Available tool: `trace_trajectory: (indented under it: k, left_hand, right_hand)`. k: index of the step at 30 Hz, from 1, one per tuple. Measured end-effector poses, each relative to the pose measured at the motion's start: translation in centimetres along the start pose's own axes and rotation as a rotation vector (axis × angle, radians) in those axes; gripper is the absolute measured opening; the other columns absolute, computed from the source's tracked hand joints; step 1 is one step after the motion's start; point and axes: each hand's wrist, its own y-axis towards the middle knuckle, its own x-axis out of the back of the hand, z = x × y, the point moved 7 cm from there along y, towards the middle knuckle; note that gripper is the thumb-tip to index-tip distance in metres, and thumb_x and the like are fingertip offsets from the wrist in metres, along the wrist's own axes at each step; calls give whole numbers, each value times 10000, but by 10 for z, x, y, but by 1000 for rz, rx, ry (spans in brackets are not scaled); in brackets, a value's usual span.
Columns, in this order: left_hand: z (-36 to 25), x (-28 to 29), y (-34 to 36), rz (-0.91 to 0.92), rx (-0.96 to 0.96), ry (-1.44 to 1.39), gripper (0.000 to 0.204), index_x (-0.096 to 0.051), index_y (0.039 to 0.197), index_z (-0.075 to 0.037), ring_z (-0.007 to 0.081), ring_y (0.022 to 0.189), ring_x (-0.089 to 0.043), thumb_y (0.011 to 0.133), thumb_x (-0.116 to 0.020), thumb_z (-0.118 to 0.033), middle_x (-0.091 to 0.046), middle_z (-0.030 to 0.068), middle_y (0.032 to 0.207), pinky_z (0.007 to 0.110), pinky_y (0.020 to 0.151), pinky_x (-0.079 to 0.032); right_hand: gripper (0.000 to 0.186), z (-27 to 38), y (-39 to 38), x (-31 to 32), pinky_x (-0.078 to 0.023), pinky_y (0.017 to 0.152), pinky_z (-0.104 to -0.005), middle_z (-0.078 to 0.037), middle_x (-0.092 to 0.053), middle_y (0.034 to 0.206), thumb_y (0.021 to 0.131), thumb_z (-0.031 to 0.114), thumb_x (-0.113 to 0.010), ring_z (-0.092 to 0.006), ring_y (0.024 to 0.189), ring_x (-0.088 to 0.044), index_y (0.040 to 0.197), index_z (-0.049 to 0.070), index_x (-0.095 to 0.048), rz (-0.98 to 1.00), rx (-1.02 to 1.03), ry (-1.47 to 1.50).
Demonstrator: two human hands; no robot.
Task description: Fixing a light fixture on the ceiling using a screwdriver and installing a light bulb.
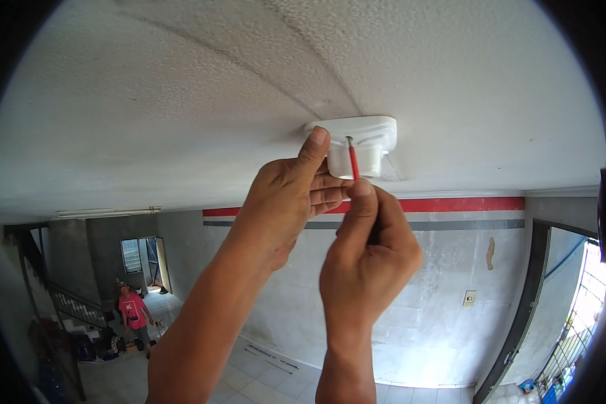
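Observation:
Against the textured ceiling is a white plastic fixture (pixel 370 135), a flat base with a round raised part below it. My left hand (pixel 293 182) holds it from the left, thumb up at its edge and fingers curled beneath the round part. My right hand (pixel 367 249) is closed in a pinch on a red screwdriver (pixel 353 161), whose metal tip reaches up to a hole in the fixture's base. The screwdriver's handle end is hidden by my fingers.
A person in a pink shirt (pixel 133 310) stands lower left near a staircase (pixel 74 299) and piled items. A long light fitting (pixel 108 211) runs along the ceiling at left. Behind are a red-striped wall (pixel 438 289), a switch plate (pixel 469 297) and a barred window (pixel 579 310) at right.

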Motion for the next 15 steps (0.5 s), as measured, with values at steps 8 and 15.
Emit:
trace_trajectory:
  k: [8,15]
  left_hand:
    - [1,6,2,-3,18,117,689,-606,1026,91,177,749,-653,909,-467,-574,-666,175,878,269,660,-533]
    - [-5,6,0,27,35,97,739,-624,995,44,138,824,-585,830,-526,-670,-654,102,882,275,784,-446]
  right_hand:
    - [288,-19,-29,-41,-157,297,-154,37,-335,626,993,285,-455,-30,419,-206,1033,8,-523,347,-1194,1493]
    - [215,-14,-17,-27,-226,331,-175,1,-449,669,953,189,-527,-41,425,-280,998,-19,-553,264,-911,1003]
